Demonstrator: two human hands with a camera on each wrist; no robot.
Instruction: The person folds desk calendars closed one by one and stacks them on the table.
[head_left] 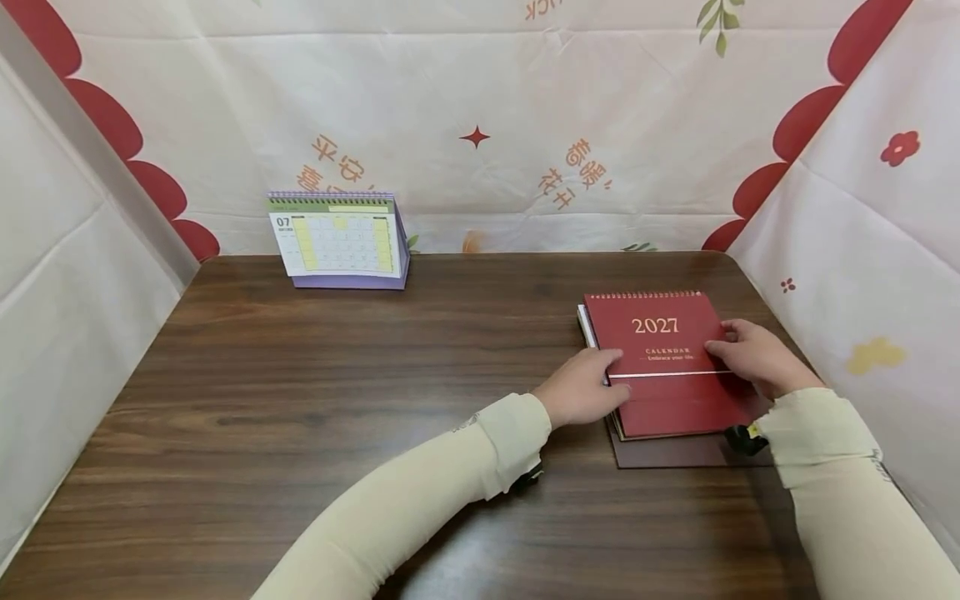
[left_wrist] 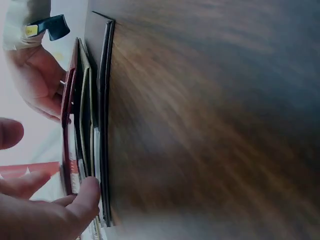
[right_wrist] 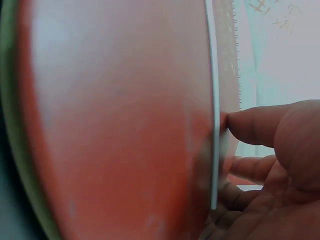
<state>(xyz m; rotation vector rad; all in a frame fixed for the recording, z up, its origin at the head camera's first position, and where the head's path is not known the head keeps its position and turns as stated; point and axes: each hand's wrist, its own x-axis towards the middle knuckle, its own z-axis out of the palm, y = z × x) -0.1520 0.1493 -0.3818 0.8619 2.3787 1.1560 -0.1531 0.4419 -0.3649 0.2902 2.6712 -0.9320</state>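
Observation:
A red desk calendar marked 2027 lies at the right of the table, its spiral binding at the far edge. In the left wrist view its cover and boards fan apart above a dark base. My left hand is at its left edge; a lower finger touches the page edges while the thumb stands off the cover. At the opposite edge my right hand grips the calendar, thumb on the cover and the other fingers along its side, their tips partly hidden.
A second desk calendar, white and yellow with a purple stand, stands upright at the back left. Brown wood-grain tabletop lies between the two. Printed cloth hangs behind the table and along both sides.

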